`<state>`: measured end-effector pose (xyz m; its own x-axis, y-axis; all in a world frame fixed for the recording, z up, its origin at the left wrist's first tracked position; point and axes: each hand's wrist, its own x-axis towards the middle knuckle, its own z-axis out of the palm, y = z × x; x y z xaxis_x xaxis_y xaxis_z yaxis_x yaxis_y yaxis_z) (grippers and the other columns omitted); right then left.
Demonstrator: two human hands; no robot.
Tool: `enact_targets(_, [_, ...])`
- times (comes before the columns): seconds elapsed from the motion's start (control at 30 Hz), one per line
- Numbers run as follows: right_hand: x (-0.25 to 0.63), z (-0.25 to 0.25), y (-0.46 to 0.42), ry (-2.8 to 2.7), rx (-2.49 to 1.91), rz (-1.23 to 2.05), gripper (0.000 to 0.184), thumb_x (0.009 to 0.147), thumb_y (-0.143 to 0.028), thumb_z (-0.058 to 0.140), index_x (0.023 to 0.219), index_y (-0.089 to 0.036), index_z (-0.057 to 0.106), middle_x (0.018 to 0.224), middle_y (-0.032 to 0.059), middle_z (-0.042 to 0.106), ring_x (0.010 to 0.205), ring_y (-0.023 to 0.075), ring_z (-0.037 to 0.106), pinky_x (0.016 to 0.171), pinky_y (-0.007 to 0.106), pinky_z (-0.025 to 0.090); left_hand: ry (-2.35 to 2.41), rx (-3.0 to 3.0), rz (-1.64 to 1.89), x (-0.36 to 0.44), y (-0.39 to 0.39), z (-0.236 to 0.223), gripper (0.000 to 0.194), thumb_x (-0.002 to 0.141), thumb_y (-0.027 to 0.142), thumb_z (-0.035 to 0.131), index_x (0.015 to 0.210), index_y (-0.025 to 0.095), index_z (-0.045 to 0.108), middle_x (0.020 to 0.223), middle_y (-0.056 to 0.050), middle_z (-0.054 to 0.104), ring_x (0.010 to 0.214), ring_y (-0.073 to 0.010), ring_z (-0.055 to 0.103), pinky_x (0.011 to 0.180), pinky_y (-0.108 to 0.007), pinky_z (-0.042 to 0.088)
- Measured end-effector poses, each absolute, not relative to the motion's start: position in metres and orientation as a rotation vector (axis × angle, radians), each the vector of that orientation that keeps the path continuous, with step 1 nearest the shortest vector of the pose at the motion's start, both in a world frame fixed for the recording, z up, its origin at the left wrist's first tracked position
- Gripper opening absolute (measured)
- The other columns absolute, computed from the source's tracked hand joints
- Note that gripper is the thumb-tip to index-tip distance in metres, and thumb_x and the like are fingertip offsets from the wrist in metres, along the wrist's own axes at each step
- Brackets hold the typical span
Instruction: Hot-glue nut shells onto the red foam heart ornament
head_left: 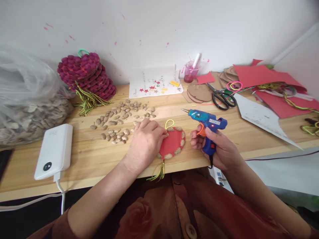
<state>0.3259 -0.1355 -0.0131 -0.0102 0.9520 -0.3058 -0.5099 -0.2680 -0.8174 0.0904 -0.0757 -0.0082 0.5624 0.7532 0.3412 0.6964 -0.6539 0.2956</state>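
My right hand (223, 149) is wrapped round the handle of a blue hot glue gun (211, 123), whose orange trigger sits under the fingers. Its small red light is on, and the metal tip points left. My left hand (146, 142) is closed, its fingertips holding a peanut against the upper left rim of a red disc (171, 143). Unshelled peanuts (182, 142) line the rim that shows; my hand hides its left side. A yellow cord loop (169, 124) tops the disc, and a green and yellow tassel (159, 172) hangs from its bottom.
Loose peanuts (119, 122) lie left of the disc, near a bag of peanuts (32, 119) and a white power bank (53, 151). Purple peanut discs (87, 76) stand behind. Black scissors (223, 98), cardboard circles (200, 92) and red sheets (264, 78) are to the right.
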Motion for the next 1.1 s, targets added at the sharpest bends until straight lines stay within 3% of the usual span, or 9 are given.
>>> enact_targets(0.6, [0.326,-0.014,-0.136,-0.622,-1.049,1.558,0.029,0.077,-0.042,0.087,0.088,-0.023,0.070,0.085,0.0014,0.074,0.069,0.0144,0.073,0.068,0.025,0.060,1.289,2.746,0.640,0.094,-0.080,-0.011,0.018,0.097,0.018,0.064,0.084,0.021,0.075,0.087,-0.005,0.072,0.091,-0.0268,0.059,0.080,-0.042,0.045])
enact_targets(0.97, [0.325,-0.016,-0.136,-0.677,-1.058,1.518,0.030,0.078,-0.045,0.085,0.089,-0.023,0.068,0.086,0.0030,0.075,0.072,0.0186,0.076,0.067,0.030,0.062,1.301,2.674,0.822,0.074,-0.079,-0.006,0.018,0.101,0.021,0.059,0.105,0.020,0.076,0.095,-0.007,0.074,0.093,-0.0258,0.061,0.087,-0.042,0.049])
enact_targets(1.1, [0.325,-0.015,-0.136,-0.655,-1.046,1.530,0.029,0.078,-0.044,0.087,0.088,-0.023,0.069,0.083,0.0018,0.075,0.069,0.0157,0.074,0.067,0.027,0.061,1.348,2.623,0.930,0.052,-0.074,-0.003,0.013,0.099,0.025,0.064,0.093,0.020,0.075,0.089,-0.005,0.075,0.087,-0.0233,0.064,0.086,-0.041,0.050])
